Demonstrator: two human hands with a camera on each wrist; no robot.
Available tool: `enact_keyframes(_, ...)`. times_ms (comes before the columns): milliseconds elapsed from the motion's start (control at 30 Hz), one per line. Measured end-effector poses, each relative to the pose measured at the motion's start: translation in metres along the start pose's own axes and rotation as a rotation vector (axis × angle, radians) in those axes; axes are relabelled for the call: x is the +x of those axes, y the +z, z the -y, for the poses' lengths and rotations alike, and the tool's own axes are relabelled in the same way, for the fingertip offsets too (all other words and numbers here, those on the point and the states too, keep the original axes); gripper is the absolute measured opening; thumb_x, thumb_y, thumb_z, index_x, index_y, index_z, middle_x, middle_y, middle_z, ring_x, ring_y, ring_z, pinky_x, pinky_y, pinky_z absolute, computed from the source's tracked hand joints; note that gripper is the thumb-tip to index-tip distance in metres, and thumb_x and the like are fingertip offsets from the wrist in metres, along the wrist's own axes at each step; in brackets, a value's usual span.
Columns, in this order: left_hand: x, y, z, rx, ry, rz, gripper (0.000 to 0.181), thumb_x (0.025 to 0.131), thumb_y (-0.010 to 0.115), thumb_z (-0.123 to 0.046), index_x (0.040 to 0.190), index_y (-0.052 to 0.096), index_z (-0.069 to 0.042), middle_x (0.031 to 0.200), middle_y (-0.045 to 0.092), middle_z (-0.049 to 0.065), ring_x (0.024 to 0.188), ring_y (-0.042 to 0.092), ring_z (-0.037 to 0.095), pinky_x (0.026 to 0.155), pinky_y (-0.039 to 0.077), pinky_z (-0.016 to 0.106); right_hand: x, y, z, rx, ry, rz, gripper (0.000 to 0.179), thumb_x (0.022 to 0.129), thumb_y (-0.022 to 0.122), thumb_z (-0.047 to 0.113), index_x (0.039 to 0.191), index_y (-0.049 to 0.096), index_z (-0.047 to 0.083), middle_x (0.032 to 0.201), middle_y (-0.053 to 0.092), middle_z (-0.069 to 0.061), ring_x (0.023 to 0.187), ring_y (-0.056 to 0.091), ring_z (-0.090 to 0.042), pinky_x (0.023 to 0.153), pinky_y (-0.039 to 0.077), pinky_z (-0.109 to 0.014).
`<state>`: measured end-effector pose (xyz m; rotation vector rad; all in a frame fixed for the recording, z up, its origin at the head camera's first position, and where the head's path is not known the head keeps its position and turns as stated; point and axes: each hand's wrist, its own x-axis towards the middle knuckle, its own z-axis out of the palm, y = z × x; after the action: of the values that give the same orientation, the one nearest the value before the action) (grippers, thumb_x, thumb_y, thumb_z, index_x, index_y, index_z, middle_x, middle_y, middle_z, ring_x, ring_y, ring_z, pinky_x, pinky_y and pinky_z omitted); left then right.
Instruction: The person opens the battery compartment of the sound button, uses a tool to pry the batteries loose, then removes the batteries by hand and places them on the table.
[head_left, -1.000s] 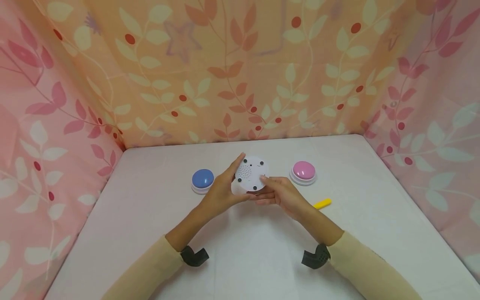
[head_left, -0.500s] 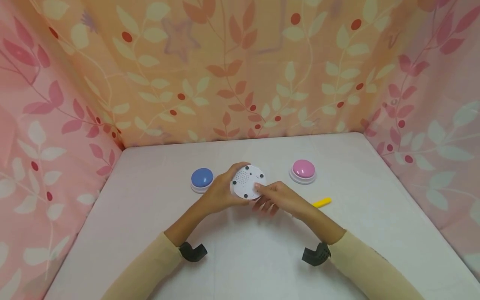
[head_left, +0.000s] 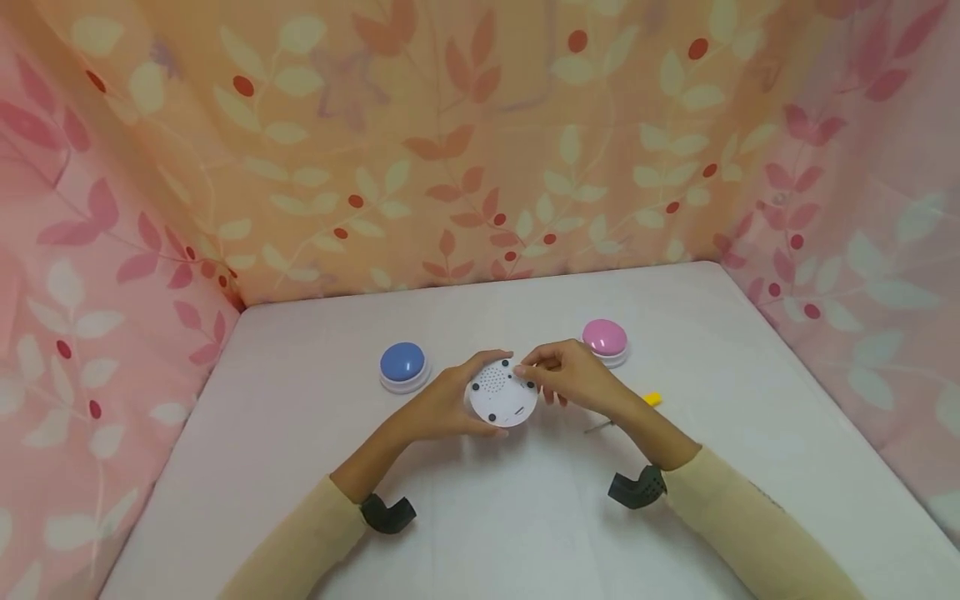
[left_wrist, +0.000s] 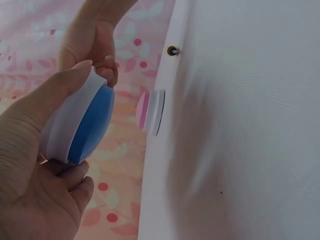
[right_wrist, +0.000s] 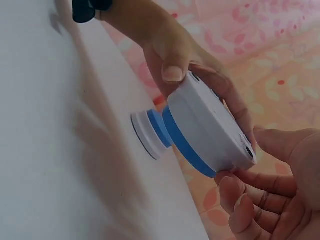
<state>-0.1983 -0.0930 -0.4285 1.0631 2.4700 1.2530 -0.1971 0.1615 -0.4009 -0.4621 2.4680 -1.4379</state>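
Note:
My left hand [head_left: 442,404] grips a round white buzzer button [head_left: 501,406] by its rim, above the table. Its underside, with speaker holes, dark feet and a small slot, faces the head camera. The wrist views show its blue dome [left_wrist: 92,125] on the opposite side. My right hand [head_left: 573,375] pinches the upper right edge, its thumb on the underside. Part of a screwdriver [head_left: 652,400] with a yellow handle lies beneath my right forearm; its thin shaft shows left of the arm.
A blue buzzer button [head_left: 402,363] stands on the white table [head_left: 510,533] left of my hands. A pink one [head_left: 604,338] stands behind my right hand, which partly covers it. Floral curtains [head_left: 480,167] enclose the table at the back and both sides.
The held buzzer button has come down nearer the person, with its underside turned. My right thumb has moved from its lower right part to the upper right edge.

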Motion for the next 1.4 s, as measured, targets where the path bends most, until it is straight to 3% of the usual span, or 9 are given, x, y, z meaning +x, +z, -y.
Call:
enact_keyframes(200, 0.0, -0.005, 0.001, -0.023, 0.022, 0.036, 0.104, 0.069, 0.094, -0.043, 0.154, 0.036, -0.033, 0.145, 0.054, -0.008, 0.124, 0.055, 0.007, 0.105, 0.047, 0.037, 0.002, 0.005, -0.003, 0.059, -0.03, 0.026, 0.024, 0.092, 0.076, 0.035, 0.098, 0.075, 0.012, 0.073, 0.069, -0.008, 0.058, 0.061, -0.027, 0.054, 0.056, -0.034)
enact_keyframes(533, -0.001, -0.009, 0.004, -0.065, 0.083, 0.07, 0.103, 0.07, 0.095, -0.039, 0.154, 0.037, -0.029, 0.15, 0.049, -0.014, 0.125, 0.054, 0.009, 0.106, 0.047, 0.039, 0.004, 0.008, -0.003, 0.051, -0.01, 0.082, 0.029, 0.093, 0.075, 0.038, 0.106, 0.076, 0.012, 0.087, 0.073, -0.005, 0.066, 0.066, -0.029, 0.06, 0.06, -0.037)
enact_keyframes(667, -0.001, -0.01, 0.004, -0.062, 0.094, 0.066, 0.111, 0.072, 0.093, -0.039, 0.161, 0.027, -0.029, 0.156, 0.044, -0.01, 0.138, 0.046, 0.01, 0.112, 0.042, 0.041, 0.004, 0.009, -0.003, 0.069, 0.013, 0.07, 0.032, 0.093, 0.074, 0.039, 0.107, 0.076, 0.011, 0.091, 0.074, -0.005, 0.071, 0.069, -0.027, 0.065, 0.061, -0.037)
enact_keyframes(833, -0.002, -0.008, 0.006, -0.084, 0.083, -0.014, 0.119, 0.075, 0.091, -0.032, 0.163, 0.011, -0.03, 0.16, 0.039, -0.006, 0.146, 0.036, 0.008, 0.114, 0.039, 0.041, 0.006, 0.008, -0.007, 0.132, 0.074, -0.004, 0.033, 0.093, 0.074, 0.037, 0.108, 0.075, 0.007, 0.092, 0.074, -0.008, 0.073, 0.07, -0.026, 0.069, 0.062, -0.037)
enact_keyframes(1100, -0.004, 0.002, 0.003, -0.149, 0.032, -0.194, 0.105, 0.077, 0.091, -0.025, 0.161, 0.029, -0.019, 0.159, 0.041, -0.002, 0.145, 0.039, 0.013, 0.112, 0.038, 0.031, 0.007, 0.01, -0.011, 0.287, 0.184, -0.103, 0.036, 0.095, 0.073, 0.037, 0.107, 0.074, 0.003, 0.096, 0.074, -0.013, 0.077, 0.072, -0.027, 0.074, 0.061, -0.033)
enact_keyframes(1300, -0.003, 0.01, 0.002, -0.147, -0.03, -0.254, 0.103, 0.073, 0.093, -0.03, 0.157, 0.035, -0.027, 0.156, 0.044, -0.01, 0.144, 0.04, 0.009, 0.113, 0.037, 0.032, 0.005, 0.017, -0.007, 0.379, 0.185, -0.13, 0.035, 0.094, 0.074, 0.034, 0.105, 0.073, 0.001, 0.099, 0.073, -0.014, 0.077, 0.072, -0.027, 0.073, 0.061, -0.032)
enact_keyframes(1400, -0.003, 0.012, 0.001, -0.146, -0.039, -0.263, 0.102, 0.072, 0.094, -0.028, 0.156, 0.037, -0.023, 0.153, 0.047, -0.009, 0.141, 0.044, 0.011, 0.113, 0.038, 0.035, 0.003, 0.019, -0.005, 0.392, 0.172, -0.131, 0.035, 0.094, 0.074, 0.034, 0.105, 0.072, 0.0, 0.1, 0.072, -0.015, 0.076, 0.072, -0.027, 0.073, 0.061, -0.033)
